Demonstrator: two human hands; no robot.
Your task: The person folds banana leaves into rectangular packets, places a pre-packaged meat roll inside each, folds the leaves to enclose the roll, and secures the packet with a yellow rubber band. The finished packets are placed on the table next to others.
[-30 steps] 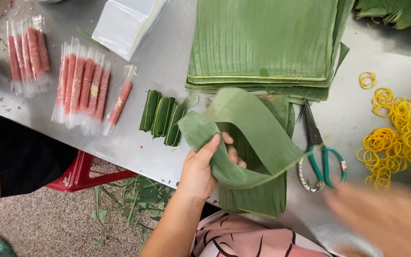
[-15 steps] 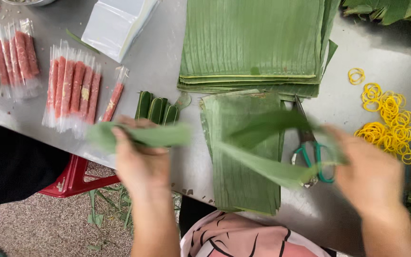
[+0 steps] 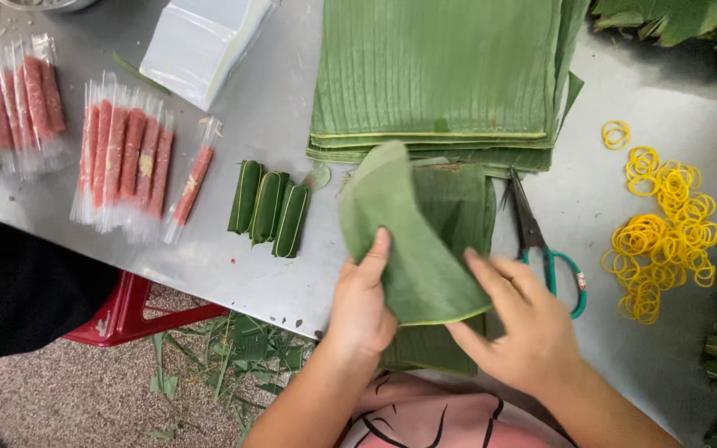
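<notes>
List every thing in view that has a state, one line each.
Left hand: holding the curled leaf piece.
Right hand: fingers on the same leaf.
Curled leaf piece: lifted, bent.
Scissors: shut, lying flat.
Leaf stack: flat, piled.
Wrapped rolls: three, closed, side by side.
Bagged sausages: in clear sleeves.
Rubber bands: loose heap.
</notes>
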